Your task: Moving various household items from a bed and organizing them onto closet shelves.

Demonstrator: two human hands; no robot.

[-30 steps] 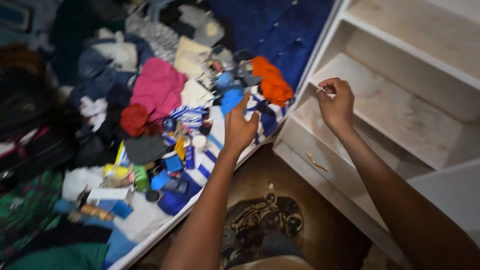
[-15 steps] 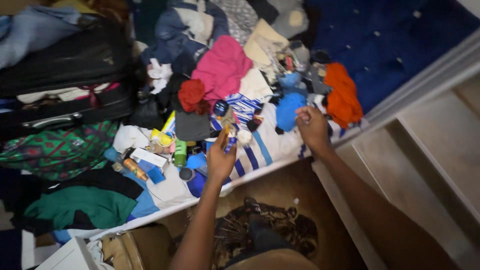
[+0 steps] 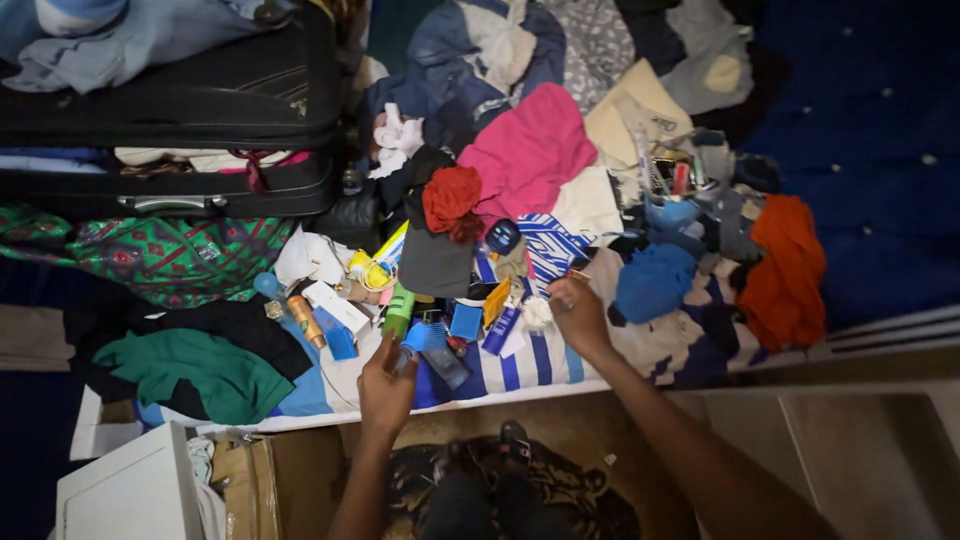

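I see a bed (image 3: 880, 150) with a blue cover buried in clothes, a black suitcase (image 3: 170, 110) far left. My left hand (image 3: 385, 385) closes around a small blue container (image 3: 412, 342) near the bed's edge. My right hand (image 3: 578, 315) rests among small bottles (image 3: 500, 320); I cannot tell its grip.

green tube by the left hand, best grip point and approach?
Probably the upper body of the green tube, pinched across its narrow width from above. It lies roughly flat, slightly tilted, on the striped cloth, with small items crowding its sides, so only the top is free. The left hand sits right at its lower end.
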